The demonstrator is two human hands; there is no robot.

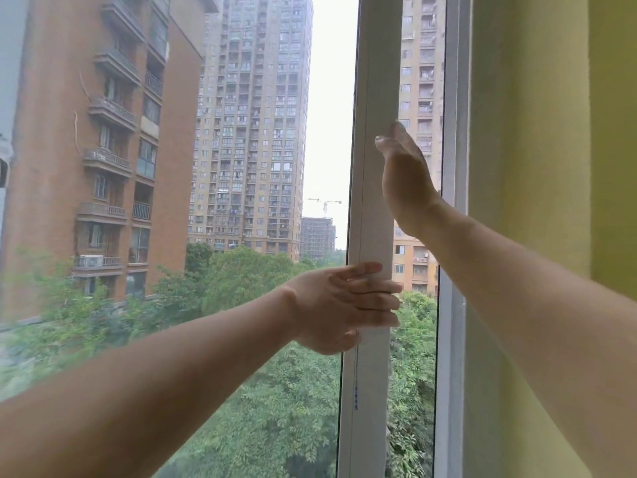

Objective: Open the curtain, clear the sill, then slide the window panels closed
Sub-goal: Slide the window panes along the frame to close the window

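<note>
A white sliding window panel stile (370, 208) stands upright right of centre, with glass on its left. My left hand (341, 305) wraps around the stile at mid height, fingers across its front and thumb behind. My right hand (405, 174) is higher up, on the stile's right edge, thumb on the front and fingers hidden behind it. Between the stile and the white fixed frame (455, 167) at the right lies a narrow gap. The sill is out of view.
A yellow-green wall or reveal (537, 167) fills the right side, close to my right forearm. Outside are a brick apartment block (103, 150), tall towers and green treetops below.
</note>
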